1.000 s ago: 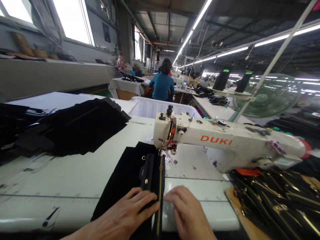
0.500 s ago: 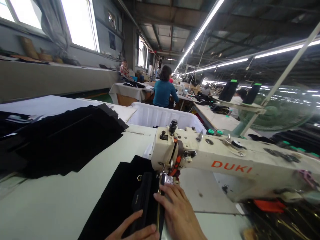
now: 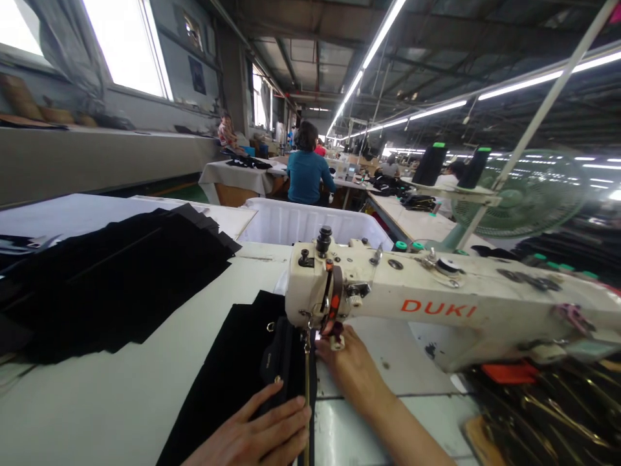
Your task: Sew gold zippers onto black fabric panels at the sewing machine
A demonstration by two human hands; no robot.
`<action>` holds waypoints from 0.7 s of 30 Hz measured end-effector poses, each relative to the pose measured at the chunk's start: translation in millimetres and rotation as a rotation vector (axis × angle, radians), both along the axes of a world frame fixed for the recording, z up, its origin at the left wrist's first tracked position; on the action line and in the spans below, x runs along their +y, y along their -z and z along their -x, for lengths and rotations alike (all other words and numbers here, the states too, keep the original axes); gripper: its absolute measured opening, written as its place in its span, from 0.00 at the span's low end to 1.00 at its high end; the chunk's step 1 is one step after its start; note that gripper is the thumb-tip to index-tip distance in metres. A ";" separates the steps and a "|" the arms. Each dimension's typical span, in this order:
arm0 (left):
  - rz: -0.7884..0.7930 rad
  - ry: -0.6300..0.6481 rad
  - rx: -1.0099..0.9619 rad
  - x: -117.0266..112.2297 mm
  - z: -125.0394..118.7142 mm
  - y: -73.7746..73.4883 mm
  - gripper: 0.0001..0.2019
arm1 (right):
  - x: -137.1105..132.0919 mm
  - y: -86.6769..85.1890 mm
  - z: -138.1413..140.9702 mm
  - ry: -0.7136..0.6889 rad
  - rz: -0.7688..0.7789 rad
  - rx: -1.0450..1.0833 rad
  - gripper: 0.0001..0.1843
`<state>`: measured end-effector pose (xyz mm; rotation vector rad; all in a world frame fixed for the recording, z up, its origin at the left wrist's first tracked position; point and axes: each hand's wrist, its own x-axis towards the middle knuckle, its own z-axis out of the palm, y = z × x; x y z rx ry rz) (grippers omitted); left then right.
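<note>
A black fabric piece (image 3: 228, 362) with a small ring and a dark label patch lies under the head of the sewing machine (image 3: 334, 285). A gold-toothed zipper (image 3: 307, 388) runs along its right side up to the presser foot. My left hand (image 3: 257, 430) rests flat on the fabric, fingers stretched out and fingertips at the zipper. My right hand (image 3: 356, 372) is to the right of the needle area, close against the fabric's edge. Its fingers are curled together, partly hidden behind the machine's parts, and what they hold cannot be made out.
A stack of black fabric pieces (image 3: 121, 278) lies on the left of the table. A white bin (image 3: 315, 220) stands behind the machine. Black pieces with gold zippers (image 3: 557, 414) are heaped at right. Thread cones (image 3: 429, 165) and a fan (image 3: 524, 200) stand beyond; a person in blue (image 3: 309, 171) sits ahead.
My right hand has moved off the zipper, forward and right to beside the needle area. My left hand has slid slightly forward along the fabric. The view has shifted a little.
</note>
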<state>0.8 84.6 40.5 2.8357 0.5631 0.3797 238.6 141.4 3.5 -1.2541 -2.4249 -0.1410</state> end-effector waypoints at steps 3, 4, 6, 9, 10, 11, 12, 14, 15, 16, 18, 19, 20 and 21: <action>0.034 0.028 -0.006 -1.1 1.3 11.1 0.21 | -3.1 4.4 7.6 -0.041 -0.007 -0.062 0.18; 0.051 0.042 -0.022 -0.6 1.5 15.6 0.22 | -5.0 5.5 10.3 -0.022 -0.007 -0.072 0.19; 0.070 0.056 -0.059 -0.2 1.6 22.2 0.24 | -8.7 6.6 15.1 0.055 0.005 -0.066 0.16; 0.060 0.032 -0.064 -5.8 0.4 17.9 0.28 | -11.3 4.9 19.9 0.182 0.055 -0.018 0.08; 0.048 0.009 -0.069 -9.5 -0.3 12.7 0.30 | -11.3 3.3 20.7 0.216 0.079 0.001 0.07; 0.038 -0.024 -0.077 -13.7 -0.9 6.6 0.32 | -10.7 1.4 21.2 0.250 0.103 0.021 0.05; 0.031 -0.064 -0.089 -18.0 -1.5 0.3 0.34 | -9.5 -0.7 21.5 0.287 0.129 0.041 0.03; 0.030 -0.135 -0.105 -24.9 -2.3 -9.4 0.37 | -5.1 -4.9 21.5 0.361 0.176 0.080 0.04; 0.037 -0.150 -0.094 -26.9 -2.4 -11.8 0.37 | -2.2 -6.6 21.5 0.394 0.197 0.097 0.06; 0.045 -0.156 -0.081 -28.0 -2.2 -12.4 0.37 | 0.9 -8.0 21.4 0.420 0.214 0.113 0.07; 0.060 -0.163 -0.047 -28.1 -1.2 -8.8 0.38 | 5.7 -9.4 21.6 0.450 0.239 0.136 0.07; 0.064 -0.164 -0.030 -27.6 -0.4 -5.7 0.39 | 6.4 -9.5 22.1 0.455 0.248 0.143 0.07; 0.067 -0.164 -0.015 -27.1 0.4 -2.3 0.40 | 5.7 -9.5 23.0 0.456 0.255 0.148 0.06; 0.066 -0.167 -0.004 -26.7 1.0 0.7 0.41 | 3.6 -9.3 24.2 0.453 0.258 0.150 0.07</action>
